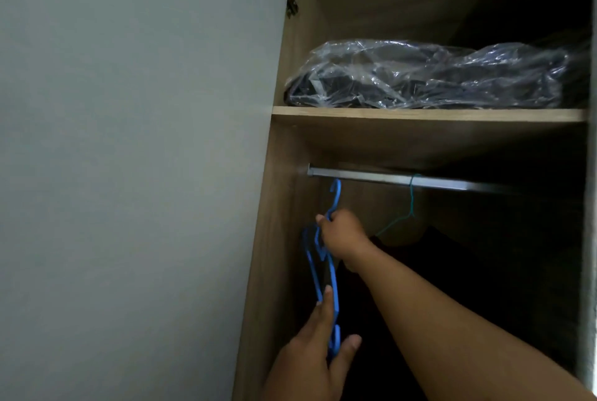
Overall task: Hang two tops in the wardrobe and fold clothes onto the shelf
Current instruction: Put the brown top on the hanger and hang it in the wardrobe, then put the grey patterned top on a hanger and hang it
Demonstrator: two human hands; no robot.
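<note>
I look up into an open wardrobe (pixel 284 239) of pale wood-grain board, its flat grey door (pixel 129 174) swung out at the left. It is the largest thing in view, and its lower half is dark.

Across it runs a wooden shelf (pixel 420 115). On the shelf lies a long, crinkled clear plastic bag (pixel 429 77) packed with dark clothing, glossy and creased.

Under the shelf runs a straight, dull metal rail (pixel 403 180). A thin green wire hanger (pixel 411 207) hooks over it and carries a dark garment (pixel 452 271), soft and nearly lost in shadow.

A bunch of rigid blue plastic hangers (pixel 323 274) hangs just under the rail's left end, its hook near the rail; I cannot tell whether it touches. I judge I am fetching hangers for the tops, so no top is hung yet.

My right hand (pixel 342 234) is curled around the bunch at the neck below the hook. My left hand (pixel 316 345) is lower, fingers nearly straight, forefinger laid along the blue plastic and thumb on the other side of the bottom end.

Next I must bring the hook clear of the rail and part one hanger from the bunch. No loose top shows here.
</note>
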